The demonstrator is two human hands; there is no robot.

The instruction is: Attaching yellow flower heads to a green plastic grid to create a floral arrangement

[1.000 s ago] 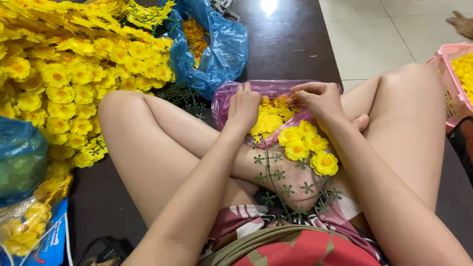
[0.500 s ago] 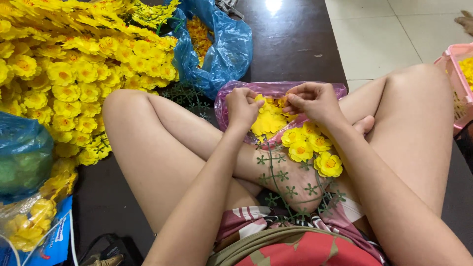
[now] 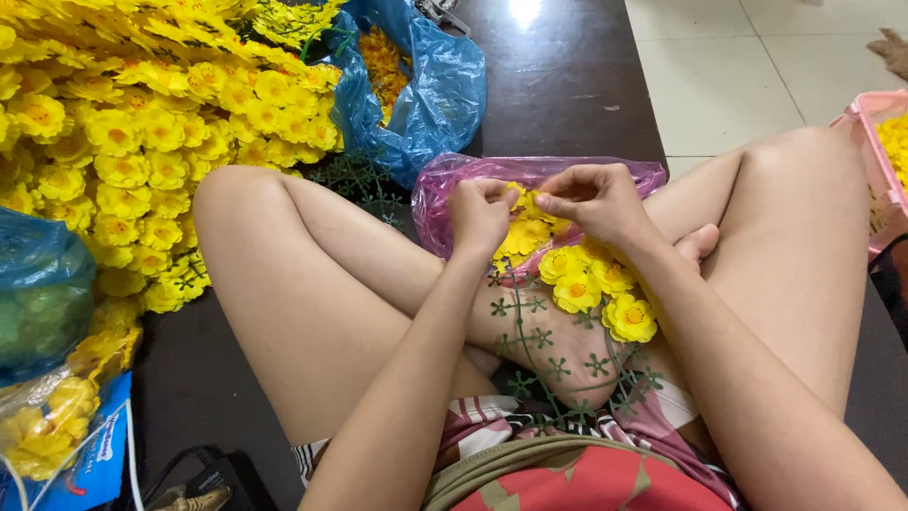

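Pinching grips: both hands, left hand (image 3: 480, 210) and right hand (image 3: 594, 197), nip yellow petals (image 3: 526, 237) over the pink bag (image 3: 445, 194) at twelve o'clock, keeping the green stem (image 3: 558, 364) lap-steady.

A pink plastic bag (image 3: 445, 194) lies open between the knees, yellow blooms inside. Behind it slumps a blue bag (image 3: 445, 85) (also holding blooms). At the left edge sits a teal bag (image 3: 38, 293); below it, a clear packet (image 3: 47, 426) on blue printed card.
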